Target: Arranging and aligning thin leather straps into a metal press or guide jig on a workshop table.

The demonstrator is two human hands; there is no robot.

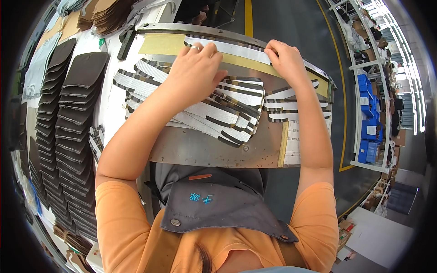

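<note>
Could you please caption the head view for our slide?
Both hands, left hand and right hand, press a long white strip onto a metal worktable.

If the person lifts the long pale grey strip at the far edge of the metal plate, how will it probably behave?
The long pale grey strip looks thin and flat, so it would probably sag between the left hand and right hand. It seems light: similar strips lie fanned in loose piles. Being flat, it should slide on the metal plate, not roll.

A factory floor: stacked dark cut pieces [68, 132], yellow floor lines [342, 104], blue bins [368, 113].
</note>
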